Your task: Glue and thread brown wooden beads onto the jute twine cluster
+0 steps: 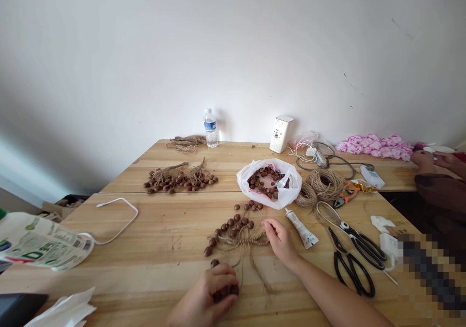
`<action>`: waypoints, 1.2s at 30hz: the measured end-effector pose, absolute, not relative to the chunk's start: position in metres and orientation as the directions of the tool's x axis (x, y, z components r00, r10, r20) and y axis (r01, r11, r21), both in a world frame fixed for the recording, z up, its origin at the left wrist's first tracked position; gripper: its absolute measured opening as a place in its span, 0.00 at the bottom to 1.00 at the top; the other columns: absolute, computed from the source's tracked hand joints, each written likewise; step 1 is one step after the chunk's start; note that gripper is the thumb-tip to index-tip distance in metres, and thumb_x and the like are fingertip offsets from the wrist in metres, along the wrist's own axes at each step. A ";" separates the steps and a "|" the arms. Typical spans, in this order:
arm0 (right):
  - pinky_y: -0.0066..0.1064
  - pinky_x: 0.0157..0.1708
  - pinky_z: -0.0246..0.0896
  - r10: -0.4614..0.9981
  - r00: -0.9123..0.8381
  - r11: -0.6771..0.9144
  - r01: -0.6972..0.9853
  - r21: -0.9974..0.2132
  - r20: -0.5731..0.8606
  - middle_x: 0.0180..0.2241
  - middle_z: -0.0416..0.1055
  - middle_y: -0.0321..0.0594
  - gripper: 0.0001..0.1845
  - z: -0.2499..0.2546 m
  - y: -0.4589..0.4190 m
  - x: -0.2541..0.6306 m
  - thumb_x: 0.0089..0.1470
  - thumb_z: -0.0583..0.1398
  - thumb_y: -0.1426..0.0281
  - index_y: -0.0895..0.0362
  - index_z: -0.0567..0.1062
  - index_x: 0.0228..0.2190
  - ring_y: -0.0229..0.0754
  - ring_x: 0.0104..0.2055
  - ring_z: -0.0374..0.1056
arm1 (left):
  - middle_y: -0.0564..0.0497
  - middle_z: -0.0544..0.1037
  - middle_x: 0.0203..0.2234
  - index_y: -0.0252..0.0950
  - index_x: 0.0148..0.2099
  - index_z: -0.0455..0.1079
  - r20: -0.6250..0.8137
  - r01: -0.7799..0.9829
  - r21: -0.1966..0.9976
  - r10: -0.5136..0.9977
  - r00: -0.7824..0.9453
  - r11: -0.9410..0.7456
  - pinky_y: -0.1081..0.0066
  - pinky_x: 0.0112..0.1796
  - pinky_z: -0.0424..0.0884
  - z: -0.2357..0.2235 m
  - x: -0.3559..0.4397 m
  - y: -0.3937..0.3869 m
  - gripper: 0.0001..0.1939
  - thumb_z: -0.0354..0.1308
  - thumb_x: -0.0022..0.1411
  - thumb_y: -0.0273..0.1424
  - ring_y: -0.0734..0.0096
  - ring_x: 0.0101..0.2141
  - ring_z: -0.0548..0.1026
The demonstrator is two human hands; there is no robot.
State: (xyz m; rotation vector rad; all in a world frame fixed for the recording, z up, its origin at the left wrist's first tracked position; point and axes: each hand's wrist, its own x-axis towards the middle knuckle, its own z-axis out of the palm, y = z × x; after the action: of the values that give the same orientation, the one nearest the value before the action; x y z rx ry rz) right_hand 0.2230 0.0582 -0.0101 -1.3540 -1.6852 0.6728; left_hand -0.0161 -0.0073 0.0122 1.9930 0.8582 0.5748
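Several brown beads (234, 289) (exact count unclear) partly behind the left hand (207, 293).

Held beads (233, 289) partly hidden, container (47, 244) cut off

A pale, lightly scuffed wall (233, 50) stands behind the wooden worktop (145, 264); light is soft.

Bare left hand (208, 290), bare right hand (279, 241), uncovered right forearm (324, 285)
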 end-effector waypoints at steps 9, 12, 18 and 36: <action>0.26 0.24 0.59 0.948 -0.062 0.299 0.507 -0.808 0.312 0.25 0.70 0.39 0.16 -0.008 0.058 0.222 0.60 0.50 0.64 0.58 0.74 0.33 0.38 0.24 0.65 | 0.46 0.74 0.35 0.35 0.38 0.71 0.063 0.357 0.847 0.741 0.668 -0.394 0.73 0.35 0.68 0.018 -0.015 -0.009 0.06 0.54 0.58 0.25 0.68 0.34 0.72; 0.26 0.26 0.60 0.945 -0.064 0.307 0.509 -0.804 0.321 0.25 0.71 0.39 0.15 -0.006 0.058 0.222 0.60 0.51 0.64 0.58 0.74 0.33 0.39 0.26 0.65 | 0.45 0.74 0.35 0.35 0.38 0.71 0.070 0.358 0.843 0.742 0.667 -0.401 0.72 0.36 0.68 0.018 -0.015 -0.008 0.07 0.54 0.58 0.25 0.67 0.35 0.72; 0.26 0.27 0.60 0.945 -0.061 0.307 0.513 -0.802 0.322 0.25 0.71 0.39 0.15 -0.006 0.058 0.222 0.60 0.51 0.65 0.58 0.74 0.32 0.39 0.26 0.66 | 0.45 0.74 0.36 0.36 0.39 0.71 0.077 0.345 0.850 0.742 0.666 -0.398 0.72 0.37 0.68 0.016 -0.016 -0.009 0.07 0.54 0.58 0.26 0.67 0.36 0.72; 0.27 0.30 0.62 0.946 -0.067 0.308 0.499 -0.810 0.318 0.29 0.74 0.41 0.14 -0.005 0.057 0.222 0.60 0.51 0.65 0.58 0.74 0.33 0.41 0.30 0.69 | 0.45 0.74 0.35 0.36 0.39 0.72 0.074 0.345 0.850 0.739 0.670 -0.398 0.73 0.36 0.68 0.019 -0.015 -0.009 0.07 0.54 0.58 0.26 0.68 0.35 0.72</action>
State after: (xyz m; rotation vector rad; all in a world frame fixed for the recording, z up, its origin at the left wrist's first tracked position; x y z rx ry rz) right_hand 0.2218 0.0570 -0.0055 -1.3177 -1.7029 0.6439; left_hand -0.0150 -0.0090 0.0185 2.0048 0.8386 0.5662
